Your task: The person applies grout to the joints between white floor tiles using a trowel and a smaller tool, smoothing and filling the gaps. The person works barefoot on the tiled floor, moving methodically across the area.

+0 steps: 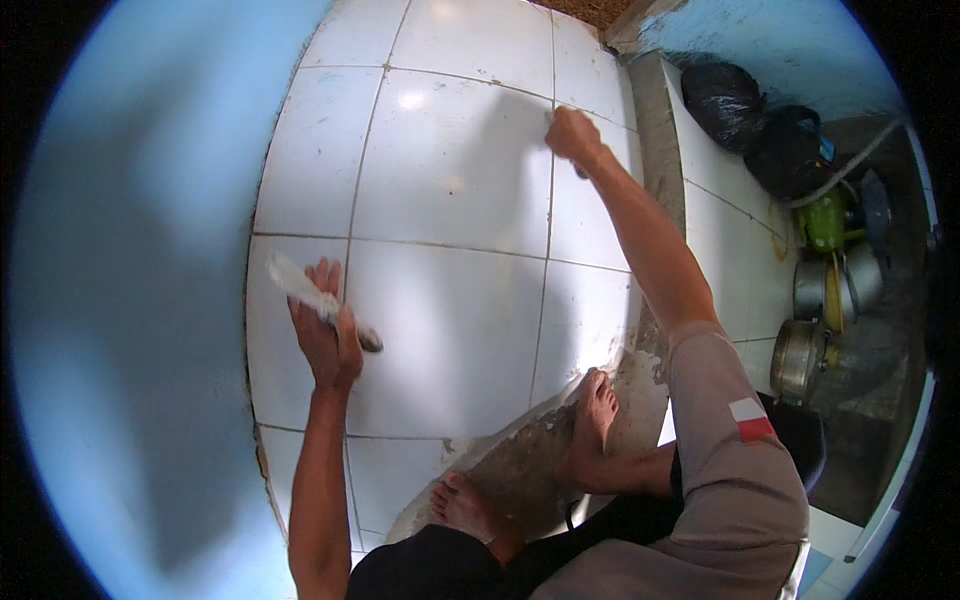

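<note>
Left hand: your left hand [330,345], at nine o'clock from mid-view, is palm up with fingers spread; a white-coated tool [300,285] lies across the palm, lightly trapped by the thumb.
White-coated tool: its pale end points to ten o'clock, its dark handle end to four. Keep it level so nothing slides off, and bring the thumb down firmer if it tips.
Right hand: your right hand [573,138], at one o'clock with the arm stretched out, is curled tight round a small grey tool [549,120], mostly hidden by your fist.
Tile joint: the grey tool is beside the joint [549,210] running from twelve toward six o'clock; you cannot tell from here whether its edge touches. If you are working that joint, a low blade angle and short, even strokes along the line should serve best.
Reach: your right arm looks nearly straight; a shorter reach would probably give steadier pressure.
Feet: your right foot [597,405] is between four and five o'clock, your left foot [465,505] near six. Mind the broken cement edge [515,460] between them when shifting weight.
Right side: black bags [725,105] at two o'clock and metal pots [797,355] between three and four are well apart from both tools.
</note>
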`<action>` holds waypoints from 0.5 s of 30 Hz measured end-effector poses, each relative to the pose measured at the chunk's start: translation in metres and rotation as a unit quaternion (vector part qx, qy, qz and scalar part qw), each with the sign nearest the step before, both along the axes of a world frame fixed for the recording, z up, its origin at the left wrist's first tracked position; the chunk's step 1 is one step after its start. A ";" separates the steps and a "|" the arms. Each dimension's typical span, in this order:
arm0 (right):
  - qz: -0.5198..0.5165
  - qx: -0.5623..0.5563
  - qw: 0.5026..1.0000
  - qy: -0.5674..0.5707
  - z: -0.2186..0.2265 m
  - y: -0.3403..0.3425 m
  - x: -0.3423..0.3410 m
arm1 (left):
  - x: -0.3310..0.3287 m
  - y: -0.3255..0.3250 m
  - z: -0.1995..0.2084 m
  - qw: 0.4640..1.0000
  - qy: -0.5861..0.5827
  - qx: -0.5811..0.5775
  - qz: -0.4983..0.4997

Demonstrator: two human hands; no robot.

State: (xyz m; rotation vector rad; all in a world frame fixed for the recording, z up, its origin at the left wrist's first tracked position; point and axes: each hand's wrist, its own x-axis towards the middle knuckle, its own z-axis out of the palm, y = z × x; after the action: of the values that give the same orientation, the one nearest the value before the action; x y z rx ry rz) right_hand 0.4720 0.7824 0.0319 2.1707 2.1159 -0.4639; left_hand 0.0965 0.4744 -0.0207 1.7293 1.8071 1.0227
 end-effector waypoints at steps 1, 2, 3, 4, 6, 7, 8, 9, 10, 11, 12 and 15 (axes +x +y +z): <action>0.005 -0.020 1.000 0.004 -0.004 0.003 -0.003 | -0.007 0.024 -0.002 0.999 0.038 -0.010 0.004; 0.010 -0.039 0.999 0.008 -0.009 -0.003 -0.005 | -0.014 0.041 -0.002 0.997 0.075 -0.019 0.006; 0.016 -0.062 0.998 0.009 -0.017 -0.016 -0.003 | -0.021 0.049 -0.004 0.995 0.097 -0.026 0.007; 0.068 -0.041 0.997 -0.012 -0.036 -0.042 0.001 | -0.026 0.064 -0.007 0.993 0.116 -0.025 0.009; 0.113 -0.074 0.991 0.025 -0.015 -0.110 -0.049 | -0.043 0.070 -0.003 0.986 0.159 -0.032 0.029; 0.104 -0.079 0.991 0.016 0.007 -0.123 -0.059 | -0.041 0.071 -0.001 0.986 0.163 -0.026 0.034; 0.073 -0.078 0.994 0.022 0.009 -0.109 -0.053 | -0.038 0.073 0.001 0.985 0.166 -0.019 0.037; 0.039 -0.078 0.996 0.031 0.006 -0.085 -0.045 | -0.032 0.077 0.003 0.987 0.150 -0.041 0.035; 0.006 -0.077 0.996 0.042 0.002 -0.057 -0.039 | -0.027 0.081 0.002 0.987 0.153 -0.041 0.033; -0.030 -0.091 0.995 0.023 0.003 -0.021 -0.030 | -0.023 0.084 0.002 0.986 0.156 -0.043 0.028; -0.049 -0.061 0.994 0.078 0.013 0.002 -0.031 | -0.023 0.086 0.001 0.986 0.160 -0.044 0.032; 0.010 0.002 1.000 0.025 -0.021 -0.012 -0.017 | -0.024 0.088 0.001 0.983 0.171 -0.058 0.035</action>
State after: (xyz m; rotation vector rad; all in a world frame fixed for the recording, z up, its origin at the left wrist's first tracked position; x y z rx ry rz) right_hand 0.4546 0.7700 0.0106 2.1616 2.1635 -0.5188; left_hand 0.0725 0.5626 -0.0201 1.8685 2.1029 0.6596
